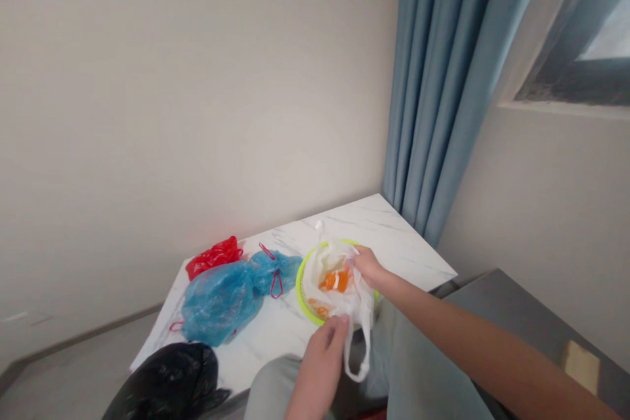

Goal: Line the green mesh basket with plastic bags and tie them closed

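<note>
A white plastic bag [339, 298] lies open in a lime-green basket [301, 289] on the white marble table [394, 236]. Orange items [335, 281] show inside the bag. My left hand [322, 357] pinches the bag's near edge, where a handle loop hangs off the table edge. My right hand [367, 266] grips the bag's far right rim, holding the mouth apart.
A blue plastic bag [226, 295] with pink clips lies left of the basket, with a red bag [214, 256] behind it. A black bag [167, 380] sits at the table's near left corner. Blue curtains [443, 92] hang at the right. My knees are under the table edge.
</note>
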A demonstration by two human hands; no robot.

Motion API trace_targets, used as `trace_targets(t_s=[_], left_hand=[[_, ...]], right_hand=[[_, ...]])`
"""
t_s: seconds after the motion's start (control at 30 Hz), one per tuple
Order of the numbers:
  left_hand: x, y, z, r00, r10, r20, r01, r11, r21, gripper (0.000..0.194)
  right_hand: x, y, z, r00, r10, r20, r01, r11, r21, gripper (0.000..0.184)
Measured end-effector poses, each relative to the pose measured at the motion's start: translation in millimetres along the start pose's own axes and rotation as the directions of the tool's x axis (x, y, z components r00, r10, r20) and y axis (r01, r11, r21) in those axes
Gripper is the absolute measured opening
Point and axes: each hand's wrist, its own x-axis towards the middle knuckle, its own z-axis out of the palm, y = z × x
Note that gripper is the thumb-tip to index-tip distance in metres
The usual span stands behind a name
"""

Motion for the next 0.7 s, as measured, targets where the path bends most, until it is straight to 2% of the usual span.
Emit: trace_targets(t_s=[0.07,0.1,0.13,0.2,0.27,0.3,0.33,0.37,0.4,0.43,0.5,0.57,0.6,0.7], left_hand=[[15.9,-0.1,-11.8,0.988,-0.046,-0.149,0.063,0.992,0.108,0.045],[26.2,0.8,-17.4,0.969,-0.025,-0.245,0.072,0.98,0.186,0.041],[37.7,2.3,-22.4,0.941,0.043,-0.336,0.055,0.96,0.276,0.034],[63.0,7.1,-30.8,0.85,0.269,-0.454,-0.034,0.886,0.462,0.029],[89.8,13.3,-37.2,0.761,0.467,-0.451,-0.125,0.787,0.604,0.051],[103.2,16.5,-40.0,0.744,0.516,-0.426,-0.148,0.748,0.647,0.065],[116.3,19.3,-42.5,0.754,0.53,-0.388,-0.157,0.719,0.677,0.079],[129.2,21.7,-44.9,0.787,0.511,-0.346,-0.151,0.703,0.695,0.09],[141.5,23.3,-47.2,0.837,0.46,-0.296,-0.134,0.698,0.704,0.096],[153.4,24.2,-49.4,0.893,0.381,-0.238,-0.108,0.697,0.708,0.095],[174.9,23.5,-53.3,0.97,0.201,-0.14,-0.041,0.697,0.716,0.071],[192.7,20.1,-56.6,0.99,0.096,-0.106,0.011,0.685,0.729,0.037],[199.8,17.5,-58.1,0.99,0.088,-0.114,0.025,0.677,0.735,0.026],[214.2,6.9,-62.7,0.977,0.124,-0.176,0.048,0.671,0.74,0.026]], right_hand=[[-1.8,-3.7,-1.2,0.999,0.018,-0.045,-0.011,0.99,0.138,0.013],[-2.8,-5.9,-1.7,0.999,0.026,-0.046,-0.018,0.984,0.179,0.014],[-3.7,-8.0,-2.3,0.999,0.029,-0.036,-0.021,0.978,0.205,0.015],[-5.0,-11.1,-3.5,1.0,0.011,0.004,-0.012,0.974,0.227,0.016],[-4.7,-12.1,-4.9,0.999,-0.037,0.04,0.028,0.977,0.211,0.014],[-3.8,-11.9,-5.7,0.996,-0.07,0.049,0.061,0.982,0.179,0.012],[-2.7,-11.4,-6.6,0.993,-0.105,0.054,0.098,0.987,0.124,0.011],[-1.4,-10.7,-7.5,0.988,-0.139,0.064,0.136,0.99,0.049,0.012],[-0.2,-10.0,-8.4,0.981,-0.174,0.082,0.178,0.983,-0.041,0.015],[0.9,-9.6,-9.3,0.97,-0.215,0.11,0.23,0.963,-0.144,0.018],[1.9,-10.3,-11.5,0.941,-0.304,0.149,0.338,0.861,-0.379,0.022],[1.9,-13.3,-15.5,0.918,-0.377,0.123,0.369,0.698,-0.614,0.023],[2.1,-15.6,-18.6,0.91,-0.406,0.086,0.343,0.618,-0.707,0.023],[5.7,-23.8,-32.4,0.891,-0.453,-0.02,0.222,0.475,-0.852,0.021]])
